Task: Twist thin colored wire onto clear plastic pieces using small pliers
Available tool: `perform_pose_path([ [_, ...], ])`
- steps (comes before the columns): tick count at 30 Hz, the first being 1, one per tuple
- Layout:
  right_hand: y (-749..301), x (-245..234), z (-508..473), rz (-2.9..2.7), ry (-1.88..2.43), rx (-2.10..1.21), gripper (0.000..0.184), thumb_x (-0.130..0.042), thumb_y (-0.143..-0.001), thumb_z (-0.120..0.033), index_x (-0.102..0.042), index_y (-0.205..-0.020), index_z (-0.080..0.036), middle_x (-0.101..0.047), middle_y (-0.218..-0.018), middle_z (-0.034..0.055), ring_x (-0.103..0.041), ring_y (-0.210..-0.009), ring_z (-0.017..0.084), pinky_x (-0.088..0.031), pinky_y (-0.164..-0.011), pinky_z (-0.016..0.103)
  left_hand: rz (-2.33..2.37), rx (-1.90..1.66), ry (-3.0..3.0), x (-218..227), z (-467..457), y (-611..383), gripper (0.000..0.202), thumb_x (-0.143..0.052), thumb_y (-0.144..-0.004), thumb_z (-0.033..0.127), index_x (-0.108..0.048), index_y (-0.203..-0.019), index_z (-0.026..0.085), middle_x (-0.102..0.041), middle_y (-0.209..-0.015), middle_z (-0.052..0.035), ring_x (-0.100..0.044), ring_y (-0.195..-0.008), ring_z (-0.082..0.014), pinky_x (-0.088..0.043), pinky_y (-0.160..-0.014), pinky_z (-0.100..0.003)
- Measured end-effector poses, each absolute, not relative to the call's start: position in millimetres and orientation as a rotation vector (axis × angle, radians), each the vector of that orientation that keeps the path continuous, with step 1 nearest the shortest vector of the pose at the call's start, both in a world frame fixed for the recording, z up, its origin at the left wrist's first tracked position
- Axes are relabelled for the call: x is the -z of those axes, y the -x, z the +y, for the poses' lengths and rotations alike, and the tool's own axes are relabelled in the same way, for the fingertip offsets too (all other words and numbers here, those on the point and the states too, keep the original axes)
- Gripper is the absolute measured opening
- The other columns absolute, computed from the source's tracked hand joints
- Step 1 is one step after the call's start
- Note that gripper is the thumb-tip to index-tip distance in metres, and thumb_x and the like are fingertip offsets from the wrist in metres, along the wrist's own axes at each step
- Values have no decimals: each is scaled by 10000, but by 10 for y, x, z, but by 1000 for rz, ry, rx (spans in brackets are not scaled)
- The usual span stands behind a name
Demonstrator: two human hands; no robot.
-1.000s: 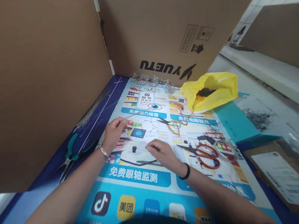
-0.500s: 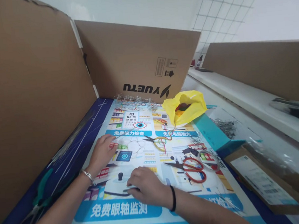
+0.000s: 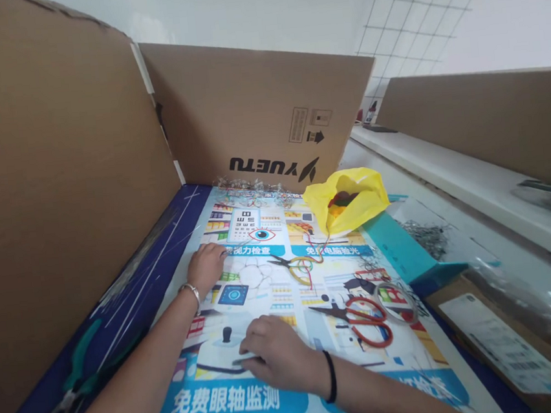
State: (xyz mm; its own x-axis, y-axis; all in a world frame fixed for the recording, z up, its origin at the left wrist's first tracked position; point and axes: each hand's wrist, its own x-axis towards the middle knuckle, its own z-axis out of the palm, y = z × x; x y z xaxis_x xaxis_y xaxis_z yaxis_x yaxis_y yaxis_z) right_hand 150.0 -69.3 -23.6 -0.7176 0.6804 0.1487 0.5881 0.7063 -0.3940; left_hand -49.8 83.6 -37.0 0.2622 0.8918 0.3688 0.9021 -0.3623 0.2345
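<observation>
On the printed poster (image 3: 260, 299), my left hand (image 3: 207, 266) lies at the left edge, below the eye chart picture. Its fingers are drawn together, and a thin wire-like line shows by the fingertips; what they hold is unclear. Nearer to me, my right hand (image 3: 276, 350) is closed, and a slim grey metal tip sticks out to the left beneath the fingers. The rest of that tool is hidden by the hand. Right of it lie red-handled scissors (image 3: 367, 321). Farther back are small yellow-handled scissors (image 3: 297, 267) with red and yellow cord about them.
A yellow bag (image 3: 350, 202) sits at the back right. Tangled clear strands (image 3: 254, 192) line the foot of the cardboard panel (image 3: 256, 104). Green-handled pliers (image 3: 80, 374) lie at left. On the right are a wire spool (image 3: 396, 302), teal box flap (image 3: 396, 247) and labelled package (image 3: 508, 346).
The view has shifted slightly. My left hand has slid a little right and away from me over the poster's print. My right hand stays nearly in place, still closed.
</observation>
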Motion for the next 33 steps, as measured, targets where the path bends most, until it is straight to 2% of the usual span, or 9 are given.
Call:
perform_pose_path([
  [3,-1549,87,-719,-2746,989,-421,336,-602,-774,-492,-587,-952,-208,-583,-926,35,-518,-850,182,-401,-749,299,-1764,711,2476,365,815,523,221,-464,-835,245,-642,-951,180,-660,-964,-94,-552,-948,-249,-423,-837,-361],
  [4,-1563,43,-740,-2799,996,-365,345,-625,-756,-489,-583,-926,-192,-582,-910,42,-515,-841,191,-406,-728,303,-1763,731,2477,361,802,532,221,-466,-835,246,-638,-957,181,-661,-973,-90,-555,-950,-246,-424,-838,-357],
  [9,-1539,-4,-927,-2978,1032,61,67,-608,-778,-157,-547,-786,-131,-570,-749,67,-499,-684,192,-366,-541,295,-1721,900,2479,347,747,581,216,-456,-842,243,-639,-940,184,-665,-980,-75,-569,-941,-228,-419,-853,-351],
  [12,-1462,49,-1038,-2972,1007,178,62,-561,-783,-94,-526,-746,-130,-548,-688,77,-475,-621,186,-328,-495,295,-1686,971,2485,342,726,587,223,-437,-852,233,-646,-916,187,-669,-969,-69,-574,-931,-220,-416,-857,-349],
  [25,-1418,77,-1044,-2939,1055,221,63,-563,-769,-95,-513,-758,-132,-537,-687,76,-478,-603,195,-309,-474,302,-1663,977,2696,330,574,454,236,-436,-849,232,-668,-883,213,-683,-852,-51,-600,-839,-198,-453,-795,-328],
  [33,-1485,63,-974,-2894,1036,76,79,-542,-787,-88,-496,-820,-144,-549,-779,71,-479,-683,201,-336,-534,316,-1731,1123,2607,365,593,502,228,-458,-849,256,-663,-931,201,-684,-914,-56,-602,-886,-187,-464,-820,-308],
])
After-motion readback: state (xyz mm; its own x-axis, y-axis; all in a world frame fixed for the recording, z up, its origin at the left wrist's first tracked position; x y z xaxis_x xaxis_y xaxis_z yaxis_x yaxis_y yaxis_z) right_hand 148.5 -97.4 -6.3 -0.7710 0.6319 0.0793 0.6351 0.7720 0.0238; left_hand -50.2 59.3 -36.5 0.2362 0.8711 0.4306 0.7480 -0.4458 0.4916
